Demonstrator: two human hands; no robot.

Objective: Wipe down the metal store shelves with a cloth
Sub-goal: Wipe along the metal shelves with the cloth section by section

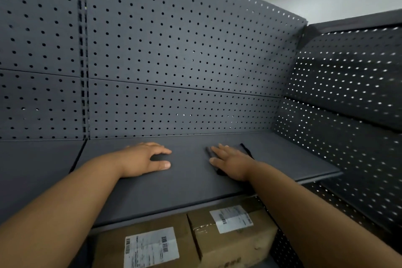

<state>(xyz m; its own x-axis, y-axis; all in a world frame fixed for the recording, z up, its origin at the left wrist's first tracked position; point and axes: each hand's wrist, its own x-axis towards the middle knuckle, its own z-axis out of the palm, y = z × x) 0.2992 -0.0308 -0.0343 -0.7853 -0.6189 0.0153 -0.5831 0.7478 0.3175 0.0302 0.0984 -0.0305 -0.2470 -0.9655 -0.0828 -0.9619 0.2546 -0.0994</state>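
A dark grey metal shelf (185,183) runs across the middle of the head view. My left hand (145,159) rests on it with bent fingers and thumb apart, holding nothing. A little to the right, my right hand (230,163) lies flat with its fingers spread, pressing on a dark grey cloth (237,147). The cloth is almost the shelf's colour. Only its edges show, beyond the fingertips and by the thumb; the rest is hidden under the hand.
A perforated grey back panel (174,50) rises behind the shelf, with a slotted upright (82,50) at the left. A second perforated panel (348,93) closes the right side. Two labelled cardboard boxes (150,246) (232,230) sit below. Another shelf section (32,169) adjoins on the left.
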